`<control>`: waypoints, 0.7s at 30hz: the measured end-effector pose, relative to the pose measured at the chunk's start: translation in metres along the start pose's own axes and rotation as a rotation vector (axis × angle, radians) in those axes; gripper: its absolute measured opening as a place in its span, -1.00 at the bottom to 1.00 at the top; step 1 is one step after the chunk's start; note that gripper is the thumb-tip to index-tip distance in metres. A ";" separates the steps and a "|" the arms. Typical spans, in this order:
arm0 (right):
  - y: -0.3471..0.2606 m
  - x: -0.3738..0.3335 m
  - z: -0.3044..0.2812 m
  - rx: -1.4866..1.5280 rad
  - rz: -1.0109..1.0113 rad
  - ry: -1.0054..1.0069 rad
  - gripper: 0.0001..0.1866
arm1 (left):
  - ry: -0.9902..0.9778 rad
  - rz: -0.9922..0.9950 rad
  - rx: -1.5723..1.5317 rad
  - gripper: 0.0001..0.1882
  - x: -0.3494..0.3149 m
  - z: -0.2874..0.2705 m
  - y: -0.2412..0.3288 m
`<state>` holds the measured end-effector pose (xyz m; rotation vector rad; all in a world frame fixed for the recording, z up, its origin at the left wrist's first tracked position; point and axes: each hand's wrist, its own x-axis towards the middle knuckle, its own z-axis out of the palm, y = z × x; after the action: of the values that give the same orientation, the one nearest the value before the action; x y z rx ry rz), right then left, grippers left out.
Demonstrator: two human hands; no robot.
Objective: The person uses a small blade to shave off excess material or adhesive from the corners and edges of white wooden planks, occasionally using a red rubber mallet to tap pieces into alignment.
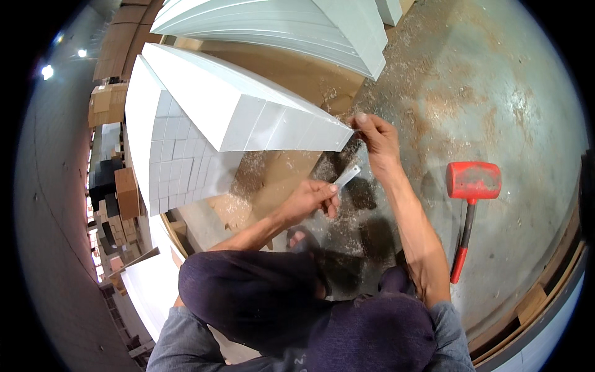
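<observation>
My left hand (313,199) is closed around a short, flat silver tool (347,178) with a hole near its far end, perhaps a utility knife. It is held low, in front of my knees. My right hand (380,141) is at the near right corner of a stack of white boards (279,124), thumb and fingers closed at the edge of the end board. The fingertips are partly hidden behind that corner. The stack stands on edge, boards pressed face to face, with its end toward me.
A red mallet (473,180) with a black and red handle lies on the concrete floor to the right. More white boards (353,37) stand farther back, and a white block stack (180,161) at left. Brown cardboard (282,177) and scattered shavings cover the floor. Boxes (127,193) line the left.
</observation>
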<state>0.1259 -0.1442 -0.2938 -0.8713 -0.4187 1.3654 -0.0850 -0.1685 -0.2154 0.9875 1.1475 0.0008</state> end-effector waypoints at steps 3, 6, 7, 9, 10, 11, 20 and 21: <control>-0.006 -0.019 -0.013 -0.053 0.038 0.102 -0.67 | -0.015 0.082 -0.064 -0.58 -0.005 0.004 0.014; -0.024 -0.035 -0.003 -0.147 -0.041 0.104 -0.62 | -0.023 0.132 -0.054 -0.58 -0.008 0.004 0.016; -0.040 -0.040 0.006 -0.154 -0.113 0.103 -0.60 | -0.035 0.143 -0.045 -0.58 -0.007 0.004 0.015; -0.071 -0.033 0.020 -0.391 -0.462 -0.080 -0.56 | -0.034 0.126 -0.026 -0.58 -0.008 0.002 0.010; -0.083 -0.030 0.026 -0.512 -0.637 -0.172 -0.53 | -0.038 0.118 -0.016 -0.58 -0.007 0.002 0.008; -0.091 -0.031 0.034 -0.569 -0.691 -0.244 -0.51 | -0.013 0.114 -0.015 -0.58 -0.009 0.001 0.007; -0.041 -0.049 -0.021 -0.852 -0.426 -0.263 -0.47 | 0.016 0.082 0.016 -0.60 -0.014 0.010 0.019; -0.027 -0.049 -0.034 -0.926 -0.360 -0.208 -0.49 | 0.018 0.092 0.034 -0.60 -0.016 0.008 0.018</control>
<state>0.1587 -0.2004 -0.2842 -1.3121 -1.3649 0.8954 -0.0773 -0.1704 -0.1914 1.0711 1.1209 0.0639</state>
